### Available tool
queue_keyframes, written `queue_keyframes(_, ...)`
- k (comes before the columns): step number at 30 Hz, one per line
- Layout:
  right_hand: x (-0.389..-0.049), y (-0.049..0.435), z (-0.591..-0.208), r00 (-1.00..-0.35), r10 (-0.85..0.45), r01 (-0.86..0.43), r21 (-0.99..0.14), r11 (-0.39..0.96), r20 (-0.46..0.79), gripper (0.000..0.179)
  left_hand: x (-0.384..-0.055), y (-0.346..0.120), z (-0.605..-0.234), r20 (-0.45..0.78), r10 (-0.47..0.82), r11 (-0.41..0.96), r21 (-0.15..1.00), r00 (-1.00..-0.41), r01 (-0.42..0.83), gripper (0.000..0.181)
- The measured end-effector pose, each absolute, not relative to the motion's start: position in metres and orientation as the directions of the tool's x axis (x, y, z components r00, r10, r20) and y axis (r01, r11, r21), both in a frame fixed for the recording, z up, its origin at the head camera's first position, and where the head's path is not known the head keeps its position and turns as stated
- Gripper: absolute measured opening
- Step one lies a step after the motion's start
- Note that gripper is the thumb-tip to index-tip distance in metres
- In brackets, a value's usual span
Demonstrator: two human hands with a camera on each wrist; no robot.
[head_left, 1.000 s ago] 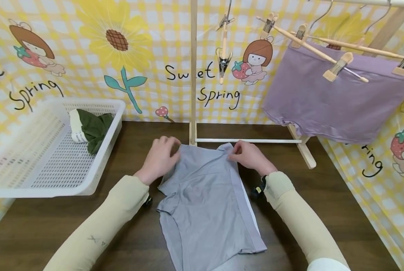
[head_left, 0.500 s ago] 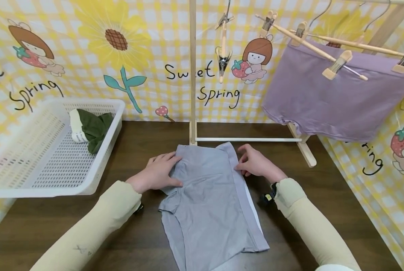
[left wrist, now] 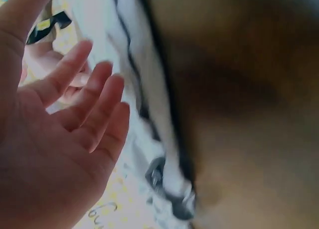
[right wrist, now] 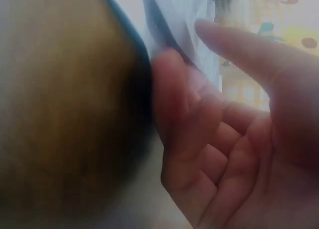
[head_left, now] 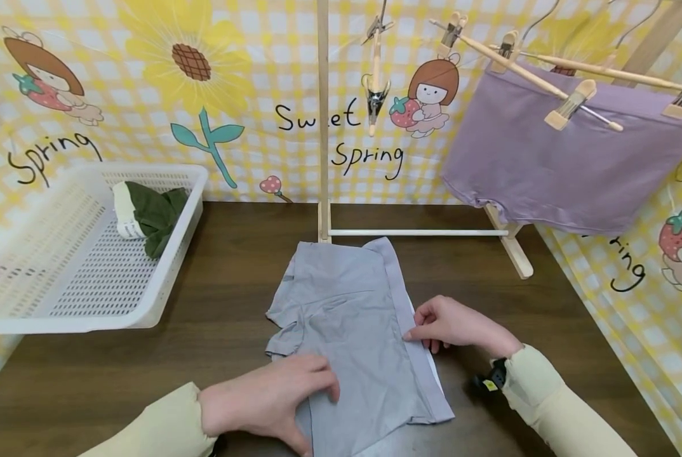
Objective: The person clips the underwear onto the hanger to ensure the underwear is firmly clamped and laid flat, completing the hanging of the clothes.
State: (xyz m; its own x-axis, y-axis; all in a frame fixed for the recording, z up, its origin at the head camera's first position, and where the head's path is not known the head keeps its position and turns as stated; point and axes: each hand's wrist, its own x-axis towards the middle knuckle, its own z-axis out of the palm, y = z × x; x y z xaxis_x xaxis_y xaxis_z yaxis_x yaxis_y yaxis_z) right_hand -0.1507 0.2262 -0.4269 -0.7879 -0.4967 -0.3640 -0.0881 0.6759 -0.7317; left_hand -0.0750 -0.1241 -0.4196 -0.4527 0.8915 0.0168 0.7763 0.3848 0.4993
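Observation:
Grey underpants (head_left: 358, 355) lie flat on the dark wooden table, their wide waistband (head_left: 401, 298) along the right side and a white inner layer showing at its edge. My right hand (head_left: 461, 325) is at the middle of that waistband, thumb on top and curled fingers at the edge; the right wrist view shows the fingers (right wrist: 172, 99) right at the cloth's rim. Over the lower left part of the garment, my left hand (head_left: 275, 397) has its fingers spread and relaxed. In the left wrist view, the left fingers (left wrist: 107, 109) are apart beside the cloth edge.
A white basket (head_left: 147, 311) with dark green cloth (head_left: 157, 216) stands at the left. Behind, a wooden rack's white bar (head_left: 415, 233) runs low. Purple underpants (head_left: 552, 152) hang from clip hangers at the right, with another hanger (head_left: 377, 76) near the middle.
My left hand has moved from the underpants' far left corner down to the lower left side. My right hand has moved down the waistband from its far end. The garment has barely shifted.

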Motion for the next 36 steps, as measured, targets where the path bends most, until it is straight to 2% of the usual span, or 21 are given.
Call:
queue_keyframes(7, -0.135, 0.228, -0.425, -0.738, -0.571, -0.132, -0.753, 0.645, -0.36, 0.035, -0.067, -0.122, -0.428, 0.029, 0.914, 0.349, 0.452, -0.404, 0.821, 0.032)
queue_keyframes(15, -0.134, 0.249, -0.413, -0.654, -0.626, -0.038, -0.808, 0.588, -0.425, 0.026, -0.066, -0.119, -0.423, 0.013, 0.923, 0.311, 0.561, -0.383, 0.768, 0.026)
queue_keyframes(18, -0.131, 0.252, -0.416, -0.686, -0.575, -0.059, -0.754, 0.654, -0.445, 0.032, -0.064, -0.118, -0.423, -0.011, 0.927, 0.323, 0.532, -0.375, 0.782, 0.022)
queue_keyframes(20, -0.127, 0.25, -0.417, -0.734, -0.519, -0.112, -0.676, 0.728, -0.438, 0.038, -0.062, -0.117, -0.424, -0.029, 0.926, 0.339, 0.499, -0.375, 0.798, 0.029)
queue_keyframes(23, -0.119, 0.244, -0.413, -0.81, -0.461, -0.228, -0.531, 0.816, -0.362, 0.043, -0.062, -0.118, -0.423, -0.051, 0.923, 0.359, 0.469, -0.381, 0.807, 0.035)
queue_keyframes(25, -0.113, 0.239, -0.408, -0.808, -0.507, -0.321, -0.499, 0.805, -0.3, 0.041, -0.063, -0.119, -0.421, -0.071, 0.918, 0.375, 0.481, -0.391, 0.793, 0.031)
queue_keyframes(27, -0.106, 0.231, -0.405, -0.76, -0.6, -0.41, -0.533, 0.74, -0.25, 0.036, -0.065, -0.123, -0.419, -0.098, 0.912, 0.388, 0.513, -0.397, 0.766, 0.029)
queue_keyframes(29, -0.098, 0.223, -0.405, -0.67, -0.701, -0.459, -0.606, 0.65, -0.244, 0.03, -0.066, -0.127, -0.417, -0.123, 0.903, 0.409, 0.537, -0.41, 0.738, 0.029)
queue_keyframes(33, -0.083, 0.209, -0.411, -0.525, -0.799, -0.44, -0.711, 0.549, -0.292, 0.027, -0.066, -0.138, -0.413, -0.232, 0.879, 0.465, 0.606, -0.415, 0.645, 0.031)
queue_keyframes(36, -0.083, 0.206, -0.412, -0.473, -0.834, -0.426, -0.755, 0.498, -0.283, 0.022, -0.067, -0.143, -0.409, -0.295, 0.873, 0.479, 0.66, -0.387, 0.579, 0.028)
